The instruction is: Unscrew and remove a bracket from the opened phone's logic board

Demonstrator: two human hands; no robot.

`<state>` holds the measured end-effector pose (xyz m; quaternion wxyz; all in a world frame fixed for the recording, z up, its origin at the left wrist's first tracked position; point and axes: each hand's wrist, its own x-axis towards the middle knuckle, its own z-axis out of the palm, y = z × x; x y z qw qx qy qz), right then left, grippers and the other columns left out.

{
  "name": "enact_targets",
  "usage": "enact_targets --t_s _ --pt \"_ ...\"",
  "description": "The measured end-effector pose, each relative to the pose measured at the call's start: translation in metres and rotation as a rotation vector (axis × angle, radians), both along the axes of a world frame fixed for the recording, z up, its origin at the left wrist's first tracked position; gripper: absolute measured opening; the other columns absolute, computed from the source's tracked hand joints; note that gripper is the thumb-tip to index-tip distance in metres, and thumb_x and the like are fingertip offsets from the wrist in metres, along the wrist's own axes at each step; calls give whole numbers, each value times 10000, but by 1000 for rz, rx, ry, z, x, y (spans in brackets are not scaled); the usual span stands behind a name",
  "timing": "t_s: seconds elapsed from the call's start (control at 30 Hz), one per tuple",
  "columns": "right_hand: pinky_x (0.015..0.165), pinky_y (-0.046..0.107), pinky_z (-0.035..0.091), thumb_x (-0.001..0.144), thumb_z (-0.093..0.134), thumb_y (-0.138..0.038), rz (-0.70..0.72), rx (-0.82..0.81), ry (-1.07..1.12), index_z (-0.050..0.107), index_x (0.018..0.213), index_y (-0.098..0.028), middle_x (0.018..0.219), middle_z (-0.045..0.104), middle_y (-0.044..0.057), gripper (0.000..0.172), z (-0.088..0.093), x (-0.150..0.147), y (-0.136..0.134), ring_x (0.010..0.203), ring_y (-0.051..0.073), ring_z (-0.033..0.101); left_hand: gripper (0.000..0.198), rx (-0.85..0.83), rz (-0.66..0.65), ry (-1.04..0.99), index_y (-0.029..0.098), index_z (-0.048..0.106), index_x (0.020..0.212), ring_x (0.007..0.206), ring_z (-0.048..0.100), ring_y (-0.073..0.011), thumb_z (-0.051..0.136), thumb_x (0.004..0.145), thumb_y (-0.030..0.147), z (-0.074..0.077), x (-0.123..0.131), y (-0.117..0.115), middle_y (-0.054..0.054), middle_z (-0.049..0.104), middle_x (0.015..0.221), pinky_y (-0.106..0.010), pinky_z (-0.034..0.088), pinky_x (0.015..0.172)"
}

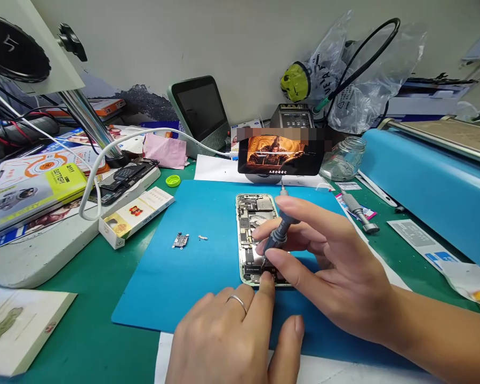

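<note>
An opened phone point(251, 224) lies face down on a blue work mat point(184, 266), its boards and shields exposed. My right hand point(324, 266) pinches a grey precision screwdriver point(279, 234), its tip down on the phone's lower part. My left hand point(232, 336), with a ring on one finger, rests at the mat's near edge; one fingertip presses on the phone's bottom end. A small removed module point(180, 240) and a tiny metal bracket point(202, 237) lie loose on the mat to the left of the phone.
A second phone point(282, 154) playing video stands behind the mat, next to a glass jar point(344, 158). A long blue machine point(432, 186) fills the right. Another screwdriver point(358, 212) lies at the right. Boxes point(136, 213), cables and a microscope stand point(84, 114) crowd the left.
</note>
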<state>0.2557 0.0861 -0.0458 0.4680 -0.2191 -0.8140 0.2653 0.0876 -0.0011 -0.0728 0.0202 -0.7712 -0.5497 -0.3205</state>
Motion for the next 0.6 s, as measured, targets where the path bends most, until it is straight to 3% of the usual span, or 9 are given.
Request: enact_targets --t_s 0.23,0.6 --pt "930 277 721 996 671 -10 2 19 24 465 1626 -382 1378 711 39 760 0 0 1 1113 160 770 278 -21 10 -5 227 755 1134 669 739 -201 518 1012 307 0 1 0 36 796 888 -386 495 505" --pt "921 289 724 992 655 -7 15 33 -22 455 1637 -379 1396 711 41 771 0 1 2 1110 176 780 278 10 20 10 217 755 1124 595 682 -181 516 1013 304 0 1 0 44 727 768 -367 452 482"
